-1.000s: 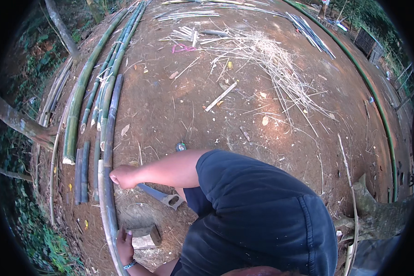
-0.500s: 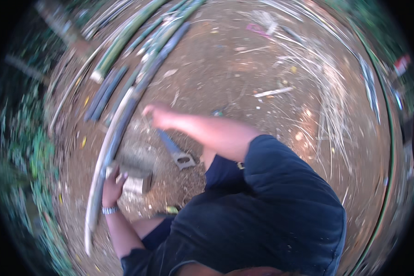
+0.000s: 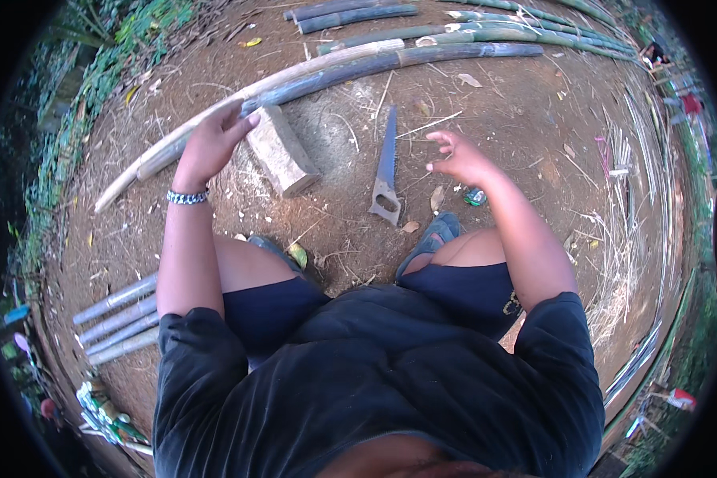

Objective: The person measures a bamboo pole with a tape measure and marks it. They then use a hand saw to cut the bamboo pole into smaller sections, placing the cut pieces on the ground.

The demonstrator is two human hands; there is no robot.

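Observation:
My left hand [image 3: 207, 147] reaches over a dark bamboo pole [image 3: 334, 73] and a pale wooden pole [image 3: 283, 78] lying side by side. Its thumb is spread from the fingers, beside a squared wood block [image 3: 281, 150]; whether the fingertips touch the poles I cannot tell. My right hand [image 3: 460, 159] is raised with fingers apart and bent, holding nothing. To its left a handsaw [image 3: 386, 163] lies on the dirt, blade pointing away and grey handle [image 3: 385, 205] toward me.
Green bamboo poles [image 3: 534, 33] and short dark pieces [image 3: 358, 17] lie farther off. Several cut lengths [image 3: 119, 319] rest at left. Thin split strips [image 3: 613, 295] are strewn at right. A small green can [image 3: 475, 197] sits near my right foot [image 3: 434, 239].
My view has turned, so the poles now run across the top. My right hand has drawn back from near the poles to the right of the saw. My left hand remains beside the poles.

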